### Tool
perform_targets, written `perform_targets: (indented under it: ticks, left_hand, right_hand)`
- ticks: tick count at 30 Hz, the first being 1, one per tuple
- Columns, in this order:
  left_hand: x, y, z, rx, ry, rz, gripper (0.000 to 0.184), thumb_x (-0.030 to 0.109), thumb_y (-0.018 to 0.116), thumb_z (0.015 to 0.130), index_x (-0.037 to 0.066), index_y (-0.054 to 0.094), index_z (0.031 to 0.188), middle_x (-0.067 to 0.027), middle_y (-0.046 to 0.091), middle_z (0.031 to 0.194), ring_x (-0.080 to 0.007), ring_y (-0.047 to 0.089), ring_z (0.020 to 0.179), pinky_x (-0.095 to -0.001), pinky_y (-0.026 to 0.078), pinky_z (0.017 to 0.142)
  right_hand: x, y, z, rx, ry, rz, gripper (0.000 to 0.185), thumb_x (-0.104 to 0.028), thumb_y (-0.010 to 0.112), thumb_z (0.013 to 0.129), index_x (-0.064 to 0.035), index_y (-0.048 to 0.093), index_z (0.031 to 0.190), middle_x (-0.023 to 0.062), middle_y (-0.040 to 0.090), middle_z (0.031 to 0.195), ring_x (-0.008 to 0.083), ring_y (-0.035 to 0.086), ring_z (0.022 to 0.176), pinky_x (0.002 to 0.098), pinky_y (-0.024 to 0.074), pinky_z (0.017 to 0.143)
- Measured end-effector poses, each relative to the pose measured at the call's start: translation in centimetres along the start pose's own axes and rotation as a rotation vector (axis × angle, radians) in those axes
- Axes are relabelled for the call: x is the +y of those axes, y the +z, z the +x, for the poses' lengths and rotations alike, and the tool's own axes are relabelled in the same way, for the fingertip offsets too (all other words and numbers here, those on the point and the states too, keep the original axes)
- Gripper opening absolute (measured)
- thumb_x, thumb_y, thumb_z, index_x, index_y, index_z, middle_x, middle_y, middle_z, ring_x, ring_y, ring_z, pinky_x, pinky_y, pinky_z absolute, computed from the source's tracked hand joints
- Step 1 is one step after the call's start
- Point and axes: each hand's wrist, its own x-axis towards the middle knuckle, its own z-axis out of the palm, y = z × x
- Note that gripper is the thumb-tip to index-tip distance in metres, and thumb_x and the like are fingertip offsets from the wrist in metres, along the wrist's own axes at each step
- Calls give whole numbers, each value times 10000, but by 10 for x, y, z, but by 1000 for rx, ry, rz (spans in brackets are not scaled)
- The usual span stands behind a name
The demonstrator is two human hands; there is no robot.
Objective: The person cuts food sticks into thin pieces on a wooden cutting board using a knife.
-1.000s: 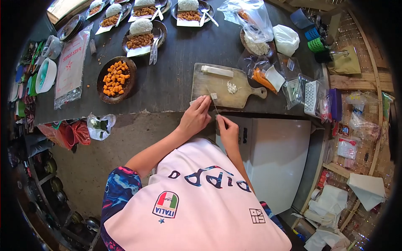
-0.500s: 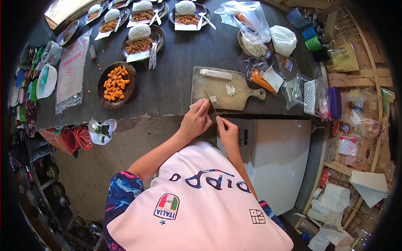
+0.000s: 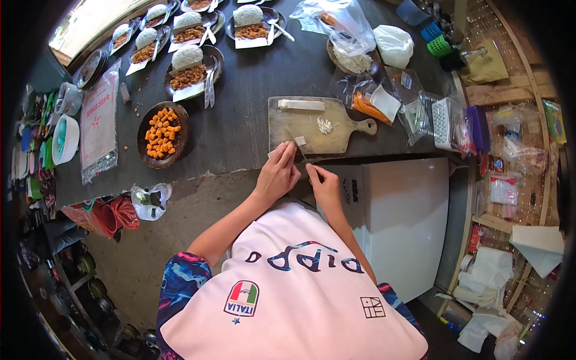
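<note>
My right hand [image 3: 324,182] is closed round the handle of a thin knife [image 3: 298,147], its blade reaching over the near edge of the wooden cutting board [image 3: 348,143]. Close beside the blade, my left hand [image 3: 279,171] has its fingers pressed together on a white block, mostly hidden under them. A small cut white piece [image 3: 300,141] lies by the blade. Farther back on the board are a long white block [image 3: 301,105] and a little heap of thin white slivers [image 3: 324,125].
Left of the board stands a dark bowl [image 3: 144,150] of orange cubes. Several plates of rice, such as one plate [image 3: 218,65], line the back. Plastic bags [image 3: 393,45] and a white basket [image 3: 444,129] sit to the right. A white cabinet [image 3: 408,210] stands below the table edge.
The whole view has shifted and turned slightly, so the table things sit a little farther left. Both hands keep nearly the same grip and place at the board.
</note>
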Motion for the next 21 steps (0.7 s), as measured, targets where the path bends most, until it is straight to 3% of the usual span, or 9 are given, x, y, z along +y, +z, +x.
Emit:
perform_targets:
  ticks: [7,21]
  left_hand:
    - [0,-3,1,-1,6,9,533,92,653,852,-158,606,1320,-226,549,1450,-359,516,1396,-417,447,1184]
    - [0,-2,-2,-33,-12,-31,530,89,666,860,-161,607,1325,-236,536,1461,-371,502,1408,-430,445,1175]
  right_hand:
    - [-4,-4,-10,-22,102,18,478,-429,714,1001,29,766,1130,222,783,1017,334,767,934,374,560,838]
    - [-9,1,-4,-16,54,-8,529,-503,680,999,-12,777,1172,233,775,1077,389,756,1004,416,570,875]
